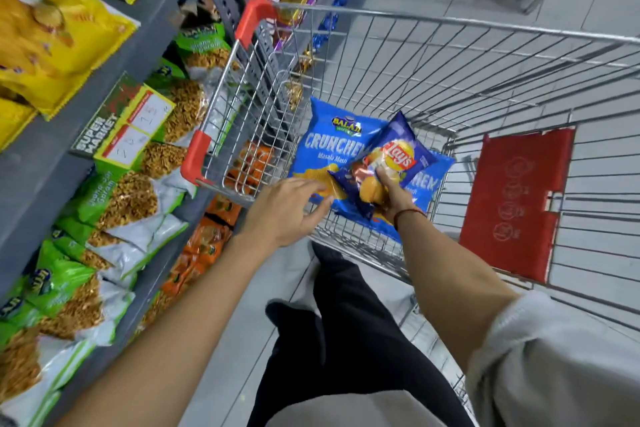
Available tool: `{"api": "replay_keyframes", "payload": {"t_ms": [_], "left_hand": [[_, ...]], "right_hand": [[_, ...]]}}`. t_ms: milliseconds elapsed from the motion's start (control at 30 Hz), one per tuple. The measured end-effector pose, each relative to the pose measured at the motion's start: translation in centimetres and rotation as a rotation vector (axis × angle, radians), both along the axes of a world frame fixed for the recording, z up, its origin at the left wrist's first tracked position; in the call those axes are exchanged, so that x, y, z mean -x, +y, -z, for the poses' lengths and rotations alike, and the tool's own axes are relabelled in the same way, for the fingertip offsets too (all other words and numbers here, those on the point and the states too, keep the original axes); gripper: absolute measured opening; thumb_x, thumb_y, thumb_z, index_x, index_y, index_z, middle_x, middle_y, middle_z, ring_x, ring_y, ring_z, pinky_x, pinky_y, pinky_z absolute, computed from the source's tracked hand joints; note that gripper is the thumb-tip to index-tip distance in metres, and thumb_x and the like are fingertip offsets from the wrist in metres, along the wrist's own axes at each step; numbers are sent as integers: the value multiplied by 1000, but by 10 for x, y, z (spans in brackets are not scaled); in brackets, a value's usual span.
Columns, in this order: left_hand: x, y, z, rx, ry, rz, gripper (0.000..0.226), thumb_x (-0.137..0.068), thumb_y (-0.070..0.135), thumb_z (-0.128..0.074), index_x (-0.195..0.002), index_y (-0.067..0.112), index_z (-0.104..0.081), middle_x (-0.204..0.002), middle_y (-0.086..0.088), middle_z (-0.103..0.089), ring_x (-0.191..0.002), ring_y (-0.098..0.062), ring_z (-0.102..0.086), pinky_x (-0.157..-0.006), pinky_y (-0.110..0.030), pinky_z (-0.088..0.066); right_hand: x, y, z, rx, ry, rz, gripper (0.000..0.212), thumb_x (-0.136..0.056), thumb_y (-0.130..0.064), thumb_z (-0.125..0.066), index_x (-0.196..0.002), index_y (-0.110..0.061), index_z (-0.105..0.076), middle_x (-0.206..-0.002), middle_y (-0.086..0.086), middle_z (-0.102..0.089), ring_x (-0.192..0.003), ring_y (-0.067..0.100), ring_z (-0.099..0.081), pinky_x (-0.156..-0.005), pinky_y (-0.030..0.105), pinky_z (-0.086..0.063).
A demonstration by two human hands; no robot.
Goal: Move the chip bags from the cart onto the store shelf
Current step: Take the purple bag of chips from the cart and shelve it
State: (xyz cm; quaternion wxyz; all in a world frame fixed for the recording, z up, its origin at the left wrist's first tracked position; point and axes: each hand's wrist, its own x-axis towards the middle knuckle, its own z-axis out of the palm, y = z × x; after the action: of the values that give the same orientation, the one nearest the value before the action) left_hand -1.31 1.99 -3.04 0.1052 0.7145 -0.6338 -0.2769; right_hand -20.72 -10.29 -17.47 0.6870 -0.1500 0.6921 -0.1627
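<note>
A wire shopping cart [433,55] was seen drawn up just beside a grey store shelf [114,80], its corners capped in red plastic and a red child-seat flap [516,204] folded against its near end. Inside the cart, two light-blue Crunchex chip bags were held: one Crunchex bag [329,146] was laid flat with its top pointed away from the person, and a second Crunchex bag [427,180] was left largely covered beneath it and to the right. A dark-blue Lay's bag [391,156] was gripped at its lower end by the right hand [393,196], fingers closed around it, above the Crunchex bags; its long axis was tilted, the top end directed up and away toward the cart's far side. The left hand [289,206] was held open with fingers spread, its fingertips [320,189] touching or nearly touching the lower edge of the first Crunchex bag; contact could not be confirmed. A red thread [408,215] was worn at the right wrist. The shelf was stocked with yellow bags [52,28] on the upper level, green-and-white snack packs [114,198] below, and orange packs [207,243] lower still. A price tag [128,128] was fixed to the shelf edge.
</note>
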Motion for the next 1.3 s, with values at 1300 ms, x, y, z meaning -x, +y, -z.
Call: {"api": "replay_keyframes", "payload": {"t_ms": [1300], "left_hand": [[-122,278,-417,1107,-795,-926,27,-87,25,-57,-109,9,-63,-107,-14,-67,-101,-30,-60,-92,-35,-41]], "right_hand": [[-244,139,-557,1153,-1078,-568,14,-78,-6,-70,-90,-13,-72,-75,-7,-77,-69,9,-73,-64,28,-60]]}}
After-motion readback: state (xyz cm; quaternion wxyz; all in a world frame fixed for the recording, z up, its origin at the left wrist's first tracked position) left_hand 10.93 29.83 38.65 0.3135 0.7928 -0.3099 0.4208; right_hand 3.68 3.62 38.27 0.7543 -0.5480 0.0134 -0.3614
